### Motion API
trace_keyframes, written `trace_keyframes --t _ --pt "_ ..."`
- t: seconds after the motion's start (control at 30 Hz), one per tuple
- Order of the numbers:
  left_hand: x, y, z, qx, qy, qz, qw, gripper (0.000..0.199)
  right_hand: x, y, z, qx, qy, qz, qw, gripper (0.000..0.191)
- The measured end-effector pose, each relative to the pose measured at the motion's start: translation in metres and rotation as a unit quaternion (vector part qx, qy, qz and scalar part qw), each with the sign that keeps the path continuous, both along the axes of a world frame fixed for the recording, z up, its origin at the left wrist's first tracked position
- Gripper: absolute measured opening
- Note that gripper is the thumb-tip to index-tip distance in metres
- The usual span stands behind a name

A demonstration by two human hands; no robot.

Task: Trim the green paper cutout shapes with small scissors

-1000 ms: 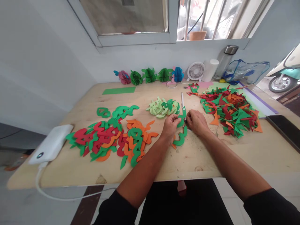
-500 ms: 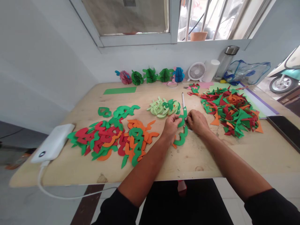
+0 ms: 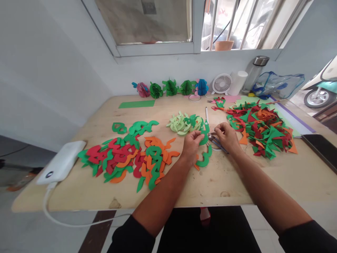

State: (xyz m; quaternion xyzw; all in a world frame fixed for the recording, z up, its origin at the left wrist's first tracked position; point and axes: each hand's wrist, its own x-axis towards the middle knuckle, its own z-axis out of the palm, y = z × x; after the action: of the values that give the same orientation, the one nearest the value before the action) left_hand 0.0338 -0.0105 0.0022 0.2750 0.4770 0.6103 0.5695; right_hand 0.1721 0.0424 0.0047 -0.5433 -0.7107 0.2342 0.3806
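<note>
My left hand [image 3: 192, 141] pinches a wavy green paper cutout [image 3: 204, 137] between thumb and fingertips. To its right, my right hand [image 3: 226, 136] has its fingers curled, with thumb and index tips close together. A pair of small metal scissors [image 3: 216, 141] sits at the lower edge of that hand, pointing toward the green cutout; part of it is hidden by the fingers. Below the left fingertips lies another curved green piece [image 3: 204, 160], with a bit of orange paper [image 3: 197, 165] beside it. Just behind the hands is a pile of light green cutouts [image 3: 181, 123].
Red, green and orange cutouts [image 3: 116, 154] are heaped at left, paper scraps [image 3: 265, 126] at right. A white power bank [image 3: 61, 162] and dark phone [image 3: 321, 149] lie near the sides. Folded paper figures [image 3: 170, 87], a fan [image 3: 222, 84] and a bottle [image 3: 254, 75] stand along the wall.
My right hand has drawn back to the right, away from the green cutout, and the scissors show more fully. My left hand keeps its pinch on the paper. The view tilted slightly.
</note>
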Motion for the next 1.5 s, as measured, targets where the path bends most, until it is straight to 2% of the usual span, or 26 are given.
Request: trace_keyframes --t 0.1,0.2,0.43,0.53,0.63,0.87,1.0,1.3,1.5 --pt "-0.002 -0.002 0.004 0.002 0.010 0.020 1.000 0.009 -0.001 -0.002 0.004 -0.042 0.120 0.035 0.991 0.017" --pt "-0.002 -0.002 0.005 0.001 -0.001 0.043 0.999 0.012 -0.003 -0.006 0.008 -0.090 0.228 0.082 0.966 0.020" --pt "0.001 0.002 0.001 0.015 0.013 0.064 0.998 0.014 -0.009 -0.018 0.013 -0.160 0.295 0.134 0.933 0.025" --pt "0.001 0.003 -0.001 0.019 0.022 0.075 0.997 0.014 -0.011 -0.022 0.013 -0.191 0.290 0.136 0.928 0.028" --pt "0.001 0.002 -0.001 0.026 0.040 0.080 0.996 0.013 -0.012 -0.024 0.013 -0.195 0.259 0.141 0.936 0.029" --pt "0.001 -0.001 0.007 0.044 0.061 0.050 0.996 0.006 -0.011 -0.022 0.010 -0.126 0.168 0.131 0.969 0.023" --pt "0.002 -0.001 0.010 0.043 0.052 0.058 0.996 0.004 -0.010 -0.020 0.008 -0.081 0.111 0.125 0.983 0.017" --pt "0.001 -0.001 0.004 0.063 0.059 0.035 0.996 0.006 -0.010 -0.022 0.009 -0.044 0.068 0.112 0.990 0.012" --pt "0.001 -0.001 0.007 0.049 0.085 0.019 0.995 0.008 -0.010 -0.022 0.009 -0.043 0.063 0.111 0.991 0.012"
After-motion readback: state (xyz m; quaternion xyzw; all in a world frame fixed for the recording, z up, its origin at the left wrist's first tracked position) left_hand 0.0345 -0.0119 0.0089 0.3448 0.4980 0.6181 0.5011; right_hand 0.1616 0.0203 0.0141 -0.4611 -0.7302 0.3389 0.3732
